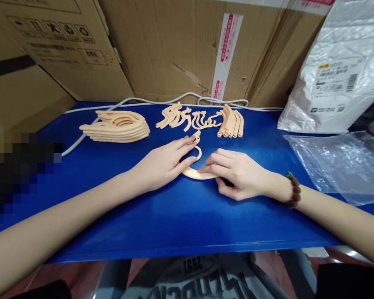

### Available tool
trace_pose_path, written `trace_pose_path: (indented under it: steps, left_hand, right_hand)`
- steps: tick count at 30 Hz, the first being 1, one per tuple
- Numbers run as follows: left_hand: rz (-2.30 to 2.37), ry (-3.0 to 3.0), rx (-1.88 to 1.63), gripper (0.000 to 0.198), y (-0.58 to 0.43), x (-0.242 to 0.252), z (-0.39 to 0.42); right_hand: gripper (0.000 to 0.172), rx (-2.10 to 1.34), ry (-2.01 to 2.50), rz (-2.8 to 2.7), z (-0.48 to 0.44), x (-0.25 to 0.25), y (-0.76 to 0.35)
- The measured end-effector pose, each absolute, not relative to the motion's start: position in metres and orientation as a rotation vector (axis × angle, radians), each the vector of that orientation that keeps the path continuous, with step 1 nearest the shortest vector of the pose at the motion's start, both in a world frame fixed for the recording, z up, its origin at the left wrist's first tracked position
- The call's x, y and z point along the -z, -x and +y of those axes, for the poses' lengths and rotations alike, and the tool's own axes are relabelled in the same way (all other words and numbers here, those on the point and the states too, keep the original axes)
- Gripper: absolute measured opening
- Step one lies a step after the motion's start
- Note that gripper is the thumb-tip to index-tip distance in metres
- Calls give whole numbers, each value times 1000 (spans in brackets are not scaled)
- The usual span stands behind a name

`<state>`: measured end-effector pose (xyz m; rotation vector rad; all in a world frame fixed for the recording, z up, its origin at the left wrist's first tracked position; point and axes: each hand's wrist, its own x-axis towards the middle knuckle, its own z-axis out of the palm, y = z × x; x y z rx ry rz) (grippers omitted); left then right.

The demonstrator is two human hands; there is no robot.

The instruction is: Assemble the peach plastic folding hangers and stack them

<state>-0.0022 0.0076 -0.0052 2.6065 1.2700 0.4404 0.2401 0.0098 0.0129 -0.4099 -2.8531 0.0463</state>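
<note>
My left hand (170, 161) lies palm down over a curved beige piece, its fingers reaching across the top and the thumb pressing lower. Much of the piece is hidden under that hand. A thick curved arm of the beige piece (195, 173) runs out to the right, where the fingers of my right hand (237, 172) are bent and closed on its end. Between the two hands a thin hooked piece (199, 153) shows. One small beige end (197, 135) sticks out beyond my left fingertips. The pieces look like smooth wood or plastic; I cannot tell which.
Behind my left hand is a stack of curved beige pieces (118, 128). Small curly pieces (174, 115) and short bent bars (232, 122) lie farther back. A white cable (162, 99) runs along cardboard boxes (174, 50). At right are a white parcel bag (333, 79) and clear plastic (333, 162).
</note>
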Motion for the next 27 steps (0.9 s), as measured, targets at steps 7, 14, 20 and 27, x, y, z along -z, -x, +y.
trace_pose_path:
  steps: [7, 14, 20, 27]
  left_hand:
    - [1217, -2656, -421, 62, 2, 4, 6]
    - [1180, -2679, -409, 59, 2, 4, 5]
    - [1128, -2677, -420, 53, 2, 3, 6]
    - [1034, -2710, -476, 51, 7, 9, 11]
  right_hand:
    - [28, -25, 435, -2851, 12, -11, -241]
    - [22, -67, 492, -2858, 12, -12, -239]
    - [17, 14, 568, -2856, 13, -11, -239]
    - [15, 97, 635, -2781, 15, -8, -240]
